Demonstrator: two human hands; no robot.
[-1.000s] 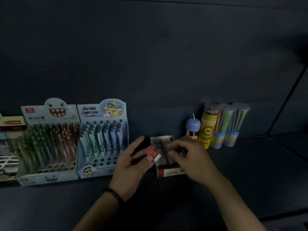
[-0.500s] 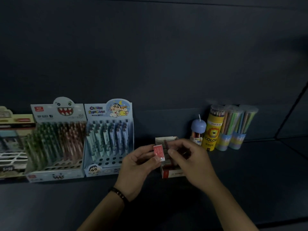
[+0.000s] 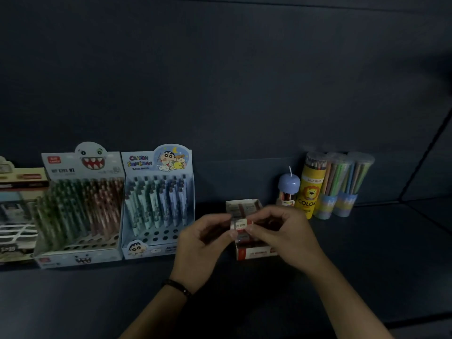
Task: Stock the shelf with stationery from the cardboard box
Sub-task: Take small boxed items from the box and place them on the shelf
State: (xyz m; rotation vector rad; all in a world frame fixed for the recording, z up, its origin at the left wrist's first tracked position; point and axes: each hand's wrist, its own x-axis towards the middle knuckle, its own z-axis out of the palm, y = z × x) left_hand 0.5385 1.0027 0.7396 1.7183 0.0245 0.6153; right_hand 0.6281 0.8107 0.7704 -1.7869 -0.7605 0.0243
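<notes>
1. My left hand [image 3: 205, 238] pinches the left end of a small eraser [image 3: 241, 226] between thumb and forefinger. The other fingers are loosely curled behind.
2. My right hand [image 3: 286, 238] pinches the right end of the same eraser with its fingertips, so both hands hold it together.
3. The eraser, in a pale printed sleeve, lies level at 12 o'clock from me, over the open top of the eraser box [image 3: 254, 253]. I cannot tell whether it touches the erasers inside.
4. The eraser box is red and white and stands on the dark shelf [image 3: 367, 253], its back flap upright behind my fingers.
5. At 9 o'clock from the box, just beside my left hand, stands the Crayon Shin-chan pen display [image 3: 159, 204]. Side by side with it, further toward 9, is the monster-face pen display [image 3: 80, 211].
6. At the far 9 o'clock edge are more boxes [image 3: 17, 204], too dim to read.
7. At 2 o'clock from the box, a blue-capped jar [image 3: 288, 187], a yellow pencil tube [image 3: 309, 192] with a lion, and two clear tubes [image 3: 338, 182] of pencils stand close in a row.
8. A dark bracelet [image 3: 178, 288] circles my left wrist, at 7 o'clock.
</notes>
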